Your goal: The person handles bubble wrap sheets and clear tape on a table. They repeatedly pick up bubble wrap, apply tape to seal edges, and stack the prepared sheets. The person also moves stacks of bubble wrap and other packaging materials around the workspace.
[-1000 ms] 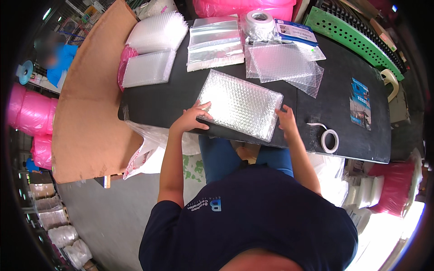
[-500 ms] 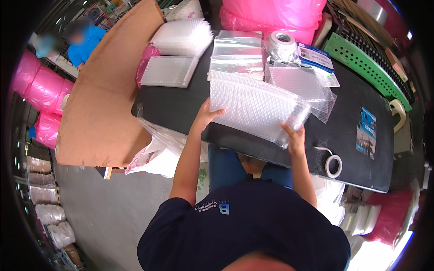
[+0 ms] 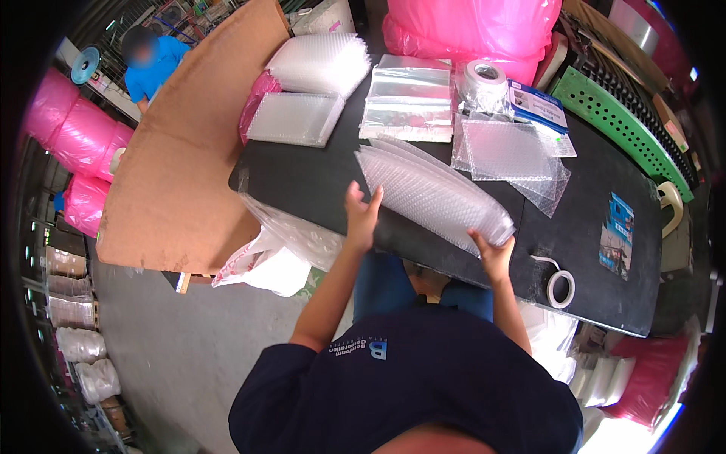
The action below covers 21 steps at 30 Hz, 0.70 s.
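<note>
Both hands gripping bubble-wrap stack [image 3: 435, 198], black table [image 3: 318, 181]

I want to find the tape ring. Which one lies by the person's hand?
Find the black table. Near its front edge, beside the right hand, lies a thin tape ring. It lies flat and alone, unlike the fat roll at the back.

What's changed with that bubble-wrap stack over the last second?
The bubble-wrap stack lay flat on the black table a second ago; now it is tipped up on edge and fanned, held between the left hand and right hand, which grip its two ends as before. The tape roll, the piles of bags and the cardboard sheet stayed put.
</note>
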### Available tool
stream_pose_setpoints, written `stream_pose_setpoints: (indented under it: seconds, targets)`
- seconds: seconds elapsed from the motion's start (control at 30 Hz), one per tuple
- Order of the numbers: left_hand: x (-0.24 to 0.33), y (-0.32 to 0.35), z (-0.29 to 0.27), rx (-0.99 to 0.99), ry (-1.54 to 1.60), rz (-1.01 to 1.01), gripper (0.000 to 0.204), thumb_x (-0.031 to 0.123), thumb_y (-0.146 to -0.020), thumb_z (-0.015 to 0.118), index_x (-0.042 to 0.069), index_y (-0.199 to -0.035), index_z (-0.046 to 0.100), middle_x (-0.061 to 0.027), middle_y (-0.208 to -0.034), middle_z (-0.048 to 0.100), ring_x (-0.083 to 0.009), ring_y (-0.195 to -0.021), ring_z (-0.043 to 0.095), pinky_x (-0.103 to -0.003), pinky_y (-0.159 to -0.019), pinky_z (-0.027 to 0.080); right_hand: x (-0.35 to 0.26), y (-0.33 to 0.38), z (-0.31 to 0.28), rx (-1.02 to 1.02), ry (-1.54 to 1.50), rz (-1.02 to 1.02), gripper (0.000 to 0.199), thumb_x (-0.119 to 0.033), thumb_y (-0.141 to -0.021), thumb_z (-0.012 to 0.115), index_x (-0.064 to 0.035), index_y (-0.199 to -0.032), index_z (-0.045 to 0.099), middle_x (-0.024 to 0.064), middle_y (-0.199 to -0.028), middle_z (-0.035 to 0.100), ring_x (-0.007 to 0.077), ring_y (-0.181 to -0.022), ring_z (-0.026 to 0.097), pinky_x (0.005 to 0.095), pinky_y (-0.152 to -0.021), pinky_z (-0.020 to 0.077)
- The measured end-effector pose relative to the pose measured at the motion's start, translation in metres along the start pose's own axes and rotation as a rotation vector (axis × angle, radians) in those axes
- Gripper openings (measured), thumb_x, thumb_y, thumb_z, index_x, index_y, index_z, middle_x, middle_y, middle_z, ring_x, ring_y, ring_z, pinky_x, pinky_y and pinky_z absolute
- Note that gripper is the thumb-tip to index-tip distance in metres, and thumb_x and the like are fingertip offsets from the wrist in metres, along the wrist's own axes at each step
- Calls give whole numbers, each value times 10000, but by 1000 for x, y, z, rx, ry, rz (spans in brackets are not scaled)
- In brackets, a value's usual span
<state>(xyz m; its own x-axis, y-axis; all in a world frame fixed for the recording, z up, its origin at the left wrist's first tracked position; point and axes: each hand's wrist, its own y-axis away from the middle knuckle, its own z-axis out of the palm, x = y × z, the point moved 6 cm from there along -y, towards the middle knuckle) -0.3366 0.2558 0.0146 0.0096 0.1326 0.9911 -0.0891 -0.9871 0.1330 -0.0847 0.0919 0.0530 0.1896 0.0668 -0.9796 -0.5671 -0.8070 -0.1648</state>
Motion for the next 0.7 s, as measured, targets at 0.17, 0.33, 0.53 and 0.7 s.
stream_pose_setpoints:
  seconds: [0.17,0.33,0.53,0.7]
  targets:
    - [60,57,42,-334,817,-202,629,378,-857,522,-9,-1301,299,-159,-1224,454,-301,-1104,466,-431,-902,409,-96,32,51,-110,591,-872,331,-83,-653,515,-37,-954,645,49,-925,628,196,-860,570,302,-769,425]
    - [71,35,9,-388,642,-102,493,56,-733,543,-28,-1199,406,-130,-1086,534,-233,-993,534,-344,-847,440,-97,36,77,-550,686,-772,495,-222,-644,679,-58,-1101,580,78,-1162,521,261,-1088,466,376,-907,369]
    - [103,41,-28,-562,-37,376,517,33,-646,558,-8,-1155,478,-111,-1016,579,-197,-921,560,-335,-819,447,-162,-21,38,-132,553,-716,967,-280,-455,835,-90,-1295,397,131,-1364,327,311,-1242,322,514,-1030,199]
    - [173,71,10,-826,-533,614,549,88,-559,586,25,-1103,542,-145,-965,610,-281,-852,593,-331,-794,451,-206,-42,55,-659,460,-600,770,-130,-476,820,-42,-1175,507,149,-1127,561,292,-1036,539,394,-896,400]
